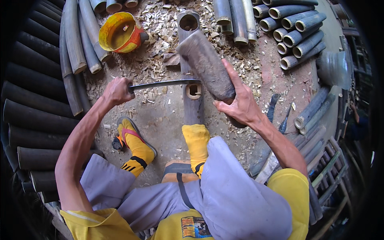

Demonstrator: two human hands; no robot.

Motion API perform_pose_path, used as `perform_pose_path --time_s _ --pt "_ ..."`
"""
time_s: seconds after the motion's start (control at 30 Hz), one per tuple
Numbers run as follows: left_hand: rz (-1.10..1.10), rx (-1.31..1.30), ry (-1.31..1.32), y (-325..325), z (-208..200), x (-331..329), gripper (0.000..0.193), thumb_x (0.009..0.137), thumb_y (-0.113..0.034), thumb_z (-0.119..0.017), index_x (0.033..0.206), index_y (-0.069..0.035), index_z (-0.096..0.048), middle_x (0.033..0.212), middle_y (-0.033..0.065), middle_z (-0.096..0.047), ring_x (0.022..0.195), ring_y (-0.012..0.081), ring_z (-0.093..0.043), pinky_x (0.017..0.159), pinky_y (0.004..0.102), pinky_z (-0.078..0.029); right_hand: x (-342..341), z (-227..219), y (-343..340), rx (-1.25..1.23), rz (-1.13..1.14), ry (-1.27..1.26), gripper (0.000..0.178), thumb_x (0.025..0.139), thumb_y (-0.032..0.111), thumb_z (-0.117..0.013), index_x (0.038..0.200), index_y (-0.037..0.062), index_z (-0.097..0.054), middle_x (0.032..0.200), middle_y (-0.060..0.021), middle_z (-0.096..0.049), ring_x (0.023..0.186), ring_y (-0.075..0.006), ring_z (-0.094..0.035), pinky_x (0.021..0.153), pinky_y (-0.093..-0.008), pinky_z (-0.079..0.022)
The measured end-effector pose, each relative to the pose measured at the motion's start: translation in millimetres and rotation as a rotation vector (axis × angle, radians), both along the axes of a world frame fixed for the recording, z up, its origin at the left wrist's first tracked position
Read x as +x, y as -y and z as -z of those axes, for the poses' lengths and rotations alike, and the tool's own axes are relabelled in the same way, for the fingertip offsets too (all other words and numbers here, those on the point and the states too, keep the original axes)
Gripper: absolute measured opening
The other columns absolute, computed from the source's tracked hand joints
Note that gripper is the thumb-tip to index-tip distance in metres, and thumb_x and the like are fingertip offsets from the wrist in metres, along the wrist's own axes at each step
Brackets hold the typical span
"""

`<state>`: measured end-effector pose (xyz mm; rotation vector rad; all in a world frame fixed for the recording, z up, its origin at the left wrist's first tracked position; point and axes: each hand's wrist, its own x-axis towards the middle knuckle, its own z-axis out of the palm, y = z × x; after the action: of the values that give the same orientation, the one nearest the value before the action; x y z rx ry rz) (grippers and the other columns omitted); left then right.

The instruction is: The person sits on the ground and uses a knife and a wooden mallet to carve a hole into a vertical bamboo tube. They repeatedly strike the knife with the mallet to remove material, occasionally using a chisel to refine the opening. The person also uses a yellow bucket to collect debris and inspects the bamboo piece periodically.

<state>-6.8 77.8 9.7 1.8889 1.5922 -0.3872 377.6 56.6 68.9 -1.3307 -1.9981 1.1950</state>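
Observation:
My left hand [117, 91] is closed round the handle of a long, slightly curved knife [162, 84]. Its blade reaches rightward and lies across a grey bamboo pole [193, 112], by the edge of a squarish hole cut in the wall. At its far end the pole shows another opening. My right hand [245, 103] grips a thick, worn wooden block [208, 64], tilted with its far end over the pole and the blade tip. Whether the block touches the blade I cannot tell. My foot in a yellow sock [196, 140] is at the pole's near end.
Wood chips [160, 40] litter the ground. A yellow-and-red bucket [132, 34] stands far left, near long bamboo poles [74, 40]. Cut bamboo tubes [298, 36] are piled far right. A chisel-like tool [285, 122] and a dark-handled tool [273, 106] lie right of my right hand.

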Motion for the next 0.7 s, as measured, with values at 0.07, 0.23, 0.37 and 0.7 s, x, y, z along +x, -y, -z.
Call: perform_pose_path --time_s 0.07,0.23,0.37,0.7 --pt "0.01 -0.03 -0.018 -3.6 -0.1 2.2 0.029 0.065 -0.021 -0.065 0.088 -0.004 -0.07 0.072 0.0191 -0.066 0.069 0.0348 -0.066 0.071 0.0432 -0.053 -1.4 4.6 2.6 -0.006 -0.059 0.152 0.098 0.066 0.016 -0.069 0.149 0.0178 -0.016 0.133 -0.0259 -0.048 0.102 -0.0415 -0.061 0.094 -0.0436 -0.05" --pt "0.076 -0.059 0.003 -6.4 3.7 -2.5 0.031 0.064 -0.021 -0.066 0.089 -0.003 -0.07 0.073 0.0202 -0.066 0.07 0.0355 -0.066 0.071 0.0433 -0.053 1.0 -1.4 -26.3 -0.207 -0.248 0.328 0.099 0.065 0.016 -0.067 0.15 0.0205 -0.014 0.127 -0.0275 -0.052 0.104 -0.0401 -0.06 0.096 -0.0424 -0.048" --pt "0.029 -0.093 0.02 -5.3 3.2 -1.5 0.032 0.062 -0.02 -0.066 0.089 -0.003 -0.07 0.073 0.0213 -0.066 0.07 0.0359 -0.065 0.07 0.0432 -0.053 -12.6 -13.3 -19.0 -0.002 -0.035 -0.024 0.097 0.068 0.01 -0.066 0.149 0.0191 -0.015 0.128 -0.0271 -0.05 0.109 -0.0414 -0.058 0.098 -0.0437 -0.048" --pt "0.061 -0.141 0.077 -8.6 14.0 -7.3 0.031 0.061 -0.02 -0.067 0.087 -0.002 -0.07 0.07 0.0209 -0.065 0.067 0.0355 -0.065 0.068 0.0425 -0.052 -19.6 -14.1 -35.5 -0.024 -0.149 0.111 0.098 0.067 0.012 -0.069 0.149 0.0255 -0.017 0.099 -0.0222 -0.058 0.087 -0.0387 -0.064 0.082 -0.0483 -0.054"
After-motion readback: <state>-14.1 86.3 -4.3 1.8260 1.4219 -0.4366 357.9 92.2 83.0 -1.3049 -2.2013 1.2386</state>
